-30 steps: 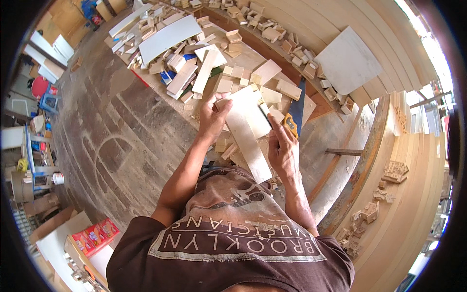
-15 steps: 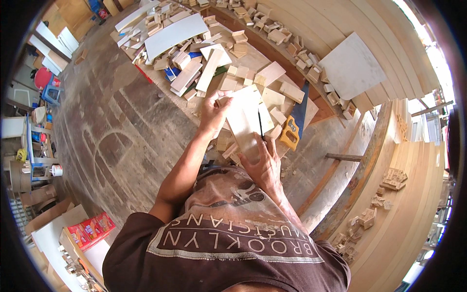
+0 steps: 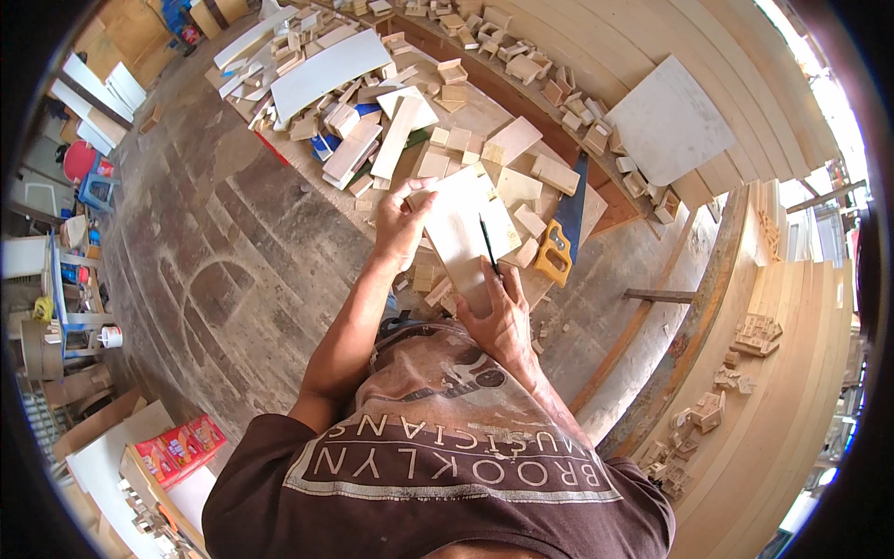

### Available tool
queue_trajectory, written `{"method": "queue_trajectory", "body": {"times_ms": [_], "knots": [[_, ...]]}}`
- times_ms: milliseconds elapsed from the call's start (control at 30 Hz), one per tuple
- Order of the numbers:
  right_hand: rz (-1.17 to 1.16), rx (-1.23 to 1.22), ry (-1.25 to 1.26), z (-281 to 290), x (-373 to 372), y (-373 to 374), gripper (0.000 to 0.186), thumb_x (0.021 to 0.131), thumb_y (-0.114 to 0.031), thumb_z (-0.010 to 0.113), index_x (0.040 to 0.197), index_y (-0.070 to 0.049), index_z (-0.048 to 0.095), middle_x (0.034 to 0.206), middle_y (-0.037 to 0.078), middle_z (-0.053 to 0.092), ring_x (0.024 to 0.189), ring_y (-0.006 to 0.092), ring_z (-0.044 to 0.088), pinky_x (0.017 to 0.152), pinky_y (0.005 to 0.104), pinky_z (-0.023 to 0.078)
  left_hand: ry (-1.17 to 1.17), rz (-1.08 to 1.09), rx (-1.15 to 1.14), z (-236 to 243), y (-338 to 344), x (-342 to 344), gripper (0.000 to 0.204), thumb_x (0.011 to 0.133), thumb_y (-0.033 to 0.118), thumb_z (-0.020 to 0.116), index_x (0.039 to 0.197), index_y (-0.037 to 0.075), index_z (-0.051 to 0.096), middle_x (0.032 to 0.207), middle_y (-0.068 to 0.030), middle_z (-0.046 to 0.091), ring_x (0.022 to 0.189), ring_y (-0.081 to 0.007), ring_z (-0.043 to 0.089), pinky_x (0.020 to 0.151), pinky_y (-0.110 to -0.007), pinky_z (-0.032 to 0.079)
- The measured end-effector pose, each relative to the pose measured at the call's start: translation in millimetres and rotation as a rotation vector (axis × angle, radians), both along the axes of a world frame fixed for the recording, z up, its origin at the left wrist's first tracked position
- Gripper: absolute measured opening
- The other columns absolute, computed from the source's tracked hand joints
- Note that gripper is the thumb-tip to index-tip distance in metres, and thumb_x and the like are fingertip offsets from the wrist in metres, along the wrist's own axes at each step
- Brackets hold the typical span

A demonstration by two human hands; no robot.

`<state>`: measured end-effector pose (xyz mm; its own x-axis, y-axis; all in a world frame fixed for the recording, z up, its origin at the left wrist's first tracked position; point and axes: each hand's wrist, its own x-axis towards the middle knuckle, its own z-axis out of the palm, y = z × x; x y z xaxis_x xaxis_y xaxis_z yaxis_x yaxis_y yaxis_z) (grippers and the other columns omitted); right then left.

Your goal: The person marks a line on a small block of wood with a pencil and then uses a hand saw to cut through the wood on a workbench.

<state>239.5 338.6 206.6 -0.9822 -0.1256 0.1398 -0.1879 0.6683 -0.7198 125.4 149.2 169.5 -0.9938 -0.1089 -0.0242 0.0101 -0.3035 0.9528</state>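
A flat, pale wooden board [image 3: 456, 224] is held up in front of me over the worktable, its upper part washed out by bright light. My left hand [image 3: 402, 226] grips its left edge, fingers partly hidden behind the wood. At the near end, my right hand [image 3: 501, 312] steadies the lower right side while pinching a dark pencil [image 3: 488, 240]. The pencil lies slanted above the board's face, its far end pointing up and left; whether it touches the surface I cannot tell. Small wood blocks [image 3: 520, 185] lie just beyond the board.
A handsaw [image 3: 556, 253] with a yellow handle lies to the right of the board. Wood offcuts and a white panel [image 3: 332, 74] cover the table's far left. Stacked planks [image 3: 792, 373] carry small wooden pieces at right. A red package [image 3: 182, 450] sits at lower left.
The pencil has tilted, its far end swinging left across the board, and my right-hand fingers have shifted with it. My left hand keeps its grip on the board's edge.
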Motion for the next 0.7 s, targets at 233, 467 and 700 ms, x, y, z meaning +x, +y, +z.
{"method": "queue_trajectory", "body": {"times_ms": [233,467,700], "knots": [[0.012,-0.022,0.032,-3.1,0.0,0.6,0.068,0.08,-0.021,0.079,0.141,0.0,0.055,0.124,0.021,0.057,0.109,0.0392,0.063,0.091,0.0462,0.056,0.005,-0.024,0.018,-1.1,-4.7,-0.3,0.029,0.096,0.005,0.069,0.125,0.002,0.066,0.098,-0.0035,0.07,0.081,-0.0055,0.063,0.07,-0.022,0.053],[0.011,-0.034,0.017,0.3,2.0,-0.5,0.068,0.08,-0.022,0.079,0.141,0.0,0.056,0.125,0.02,0.057,0.11,0.0385,0.063,0.091,0.0449,0.056,0.012,-0.047,0.073,-4.8,-7.8,0.3,0.028,0.098,0.005,0.068,0.126,0.003,0.066,0.1,-0.0039,0.07,0.086,-0.0063,0.063,0.076,-0.023,0.053],[0.008,-0.034,0.008,-5.1,3.6,-1.1,0.067,0.082,-0.023,0.078,0.141,-0.001,0.056,0.125,0.02,0.057,0.109,0.0386,0.064,0.09,0.0444,0.056,0.019,-0.046,0.082,-2.9,-9.4,3.4,0.028,0.098,0.006,0.068,0.125,0.002,0.065,0.103,-0.0043,0.07,0.089,-0.0073,0.064,0.079,-0.024,0.054]]}}
